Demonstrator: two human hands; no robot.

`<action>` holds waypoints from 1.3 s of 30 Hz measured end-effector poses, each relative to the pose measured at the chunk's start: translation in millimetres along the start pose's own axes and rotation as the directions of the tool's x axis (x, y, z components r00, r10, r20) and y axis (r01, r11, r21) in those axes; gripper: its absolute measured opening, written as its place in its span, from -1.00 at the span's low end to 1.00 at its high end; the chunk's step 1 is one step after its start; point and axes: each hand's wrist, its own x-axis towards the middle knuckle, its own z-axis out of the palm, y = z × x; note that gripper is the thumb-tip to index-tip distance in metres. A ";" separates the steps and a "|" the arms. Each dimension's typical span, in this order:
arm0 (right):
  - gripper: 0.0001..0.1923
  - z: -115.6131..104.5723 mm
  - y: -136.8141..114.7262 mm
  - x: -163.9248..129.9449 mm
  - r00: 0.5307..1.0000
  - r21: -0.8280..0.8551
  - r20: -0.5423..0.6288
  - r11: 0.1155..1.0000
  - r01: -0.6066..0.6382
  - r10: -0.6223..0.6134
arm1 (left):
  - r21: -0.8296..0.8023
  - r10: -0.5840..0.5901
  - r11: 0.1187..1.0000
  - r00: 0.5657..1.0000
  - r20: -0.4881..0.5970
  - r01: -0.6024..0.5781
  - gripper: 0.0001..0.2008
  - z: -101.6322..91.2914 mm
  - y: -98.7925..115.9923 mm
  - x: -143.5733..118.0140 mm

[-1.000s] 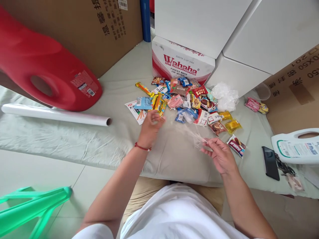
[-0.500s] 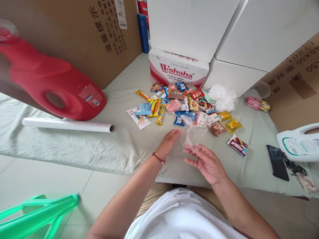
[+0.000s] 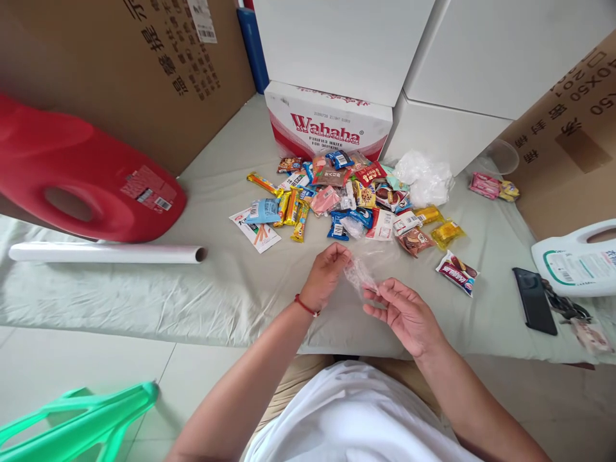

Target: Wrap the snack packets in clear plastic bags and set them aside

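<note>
The left hand now meets the right hand at the clear plastic bag — one second ago it was at the snack pile, over the yellow sticks at the pile's 8 o'clock edge, and half a second ago it was drawing back, open and carrying nothing visible. Both hands now hold the bag just above the pale sheet covering the surface, at 6 o'clock from the pile and near it.

State of the fingers:
- Left: the fingers are curled closed, pinching the bag's upper left edge between thumb and fingertips.
- Right: thumb and forefinger pinch the bag's lower right edge; the other fingers are spread loosely, palm up.

The bag is crumpled and stretched between the two grips. Whether its mouth is parted cannot be told; the film is too clear and bunched. It appears empty.

Judgement: the change from a one-handed to a two-handed grip suggests the bag is being worked open, with no snack yet inside.

The pile itself lies as before — no packet appears moved. Surroundings: a red jug at 9 o'clock, a white roll below it, a phone at 3 o'clock, and a Wahaha box at 12 o'clock.
</note>
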 end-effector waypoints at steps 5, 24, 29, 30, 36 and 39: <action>-0.72 -8.7 -0.7 9.8 0.952 -0.096 -0.190 0.970 0.224 -0.239 | 0.217 0.201 0.964 0.954 -0.223 -0.152 -0.74 -14.0 14.1 -29.1; -0.74 -45.8 3.3 43.6 0.993 0.016 -0.112 0.999 0.029 -0.027 | -0.046 -0.204 0.977 0.853 -0.480 0.208 -0.67 -55.5 4.1 -62.7; -0.68 -61.1 -7.0 53.2 0.986 -0.011 -0.166 1.000 -0.020 0.018 | -0.027 -0.205 0.976 0.859 -0.468 0.218 -0.68 -68.5 3.8 -66.8; -0.67 -63.2 -8.7 54.5 0.985 -0.057 -0.173 0.998 -0.031 0.020 | -0.011 -0.217 0.971 0.861 -0.460 0.239 -0.68 -70.9 2.7 -69.1; -0.69 -75.1 -11.5 62.1 0.981 -0.453 -0.169 0.891 0.011 -0.098 | 0.199 -0.227 0.914 0.852 -0.471 0.353 -0.70 -81.5 -8.7 -95.9; -0.76 -83.3 -11.8 62.7 0.980 -0.665 -0.132 0.746 0.023 -0.148 | 0.344 -0.131 0.884 0.874 -0.467 0.316 -0.73 -82.7 -14.3 -109.2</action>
